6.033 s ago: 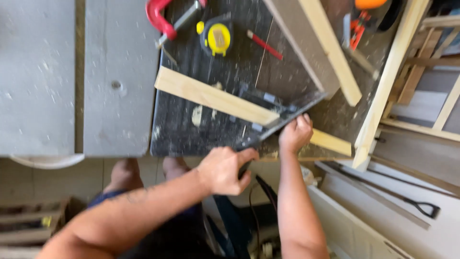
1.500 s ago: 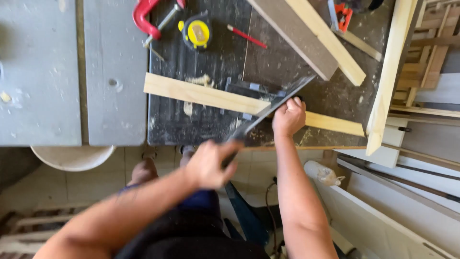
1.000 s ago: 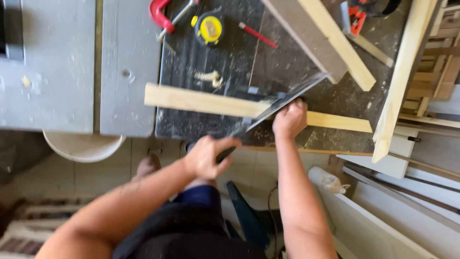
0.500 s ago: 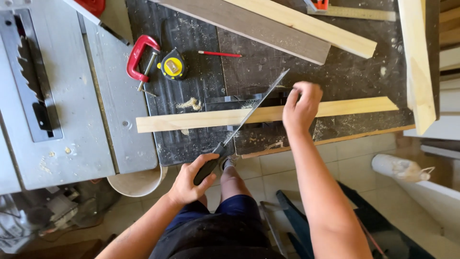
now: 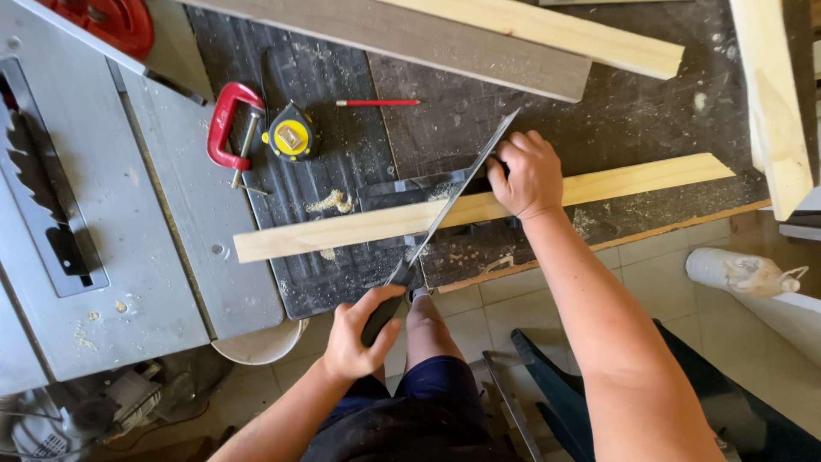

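Settling right hand (image 5: 528, 175) (blur gone) on strip (image 5: 342, 231)

My left hand (image 5: 355, 338) wraps the saw handle (image 5: 376, 318), so most of the grip is hidden under my fingers. My right hand (image 5: 523, 174) covers the stretch of the wooden strip (image 5: 359, 228) beneath it, and I cannot see how the saw blade (image 5: 457, 195) meets the wood there. The black block (image 5: 419, 184) under the strip shows only in part. At the bench's top edge the two long boards (image 5: 513, 34) are cut off by the frame, as is the red disc (image 5: 111, 19) at the top left corner. The white bucket (image 5: 256, 346) is mostly hidden beneath the grey saw table (image 5: 128, 257).
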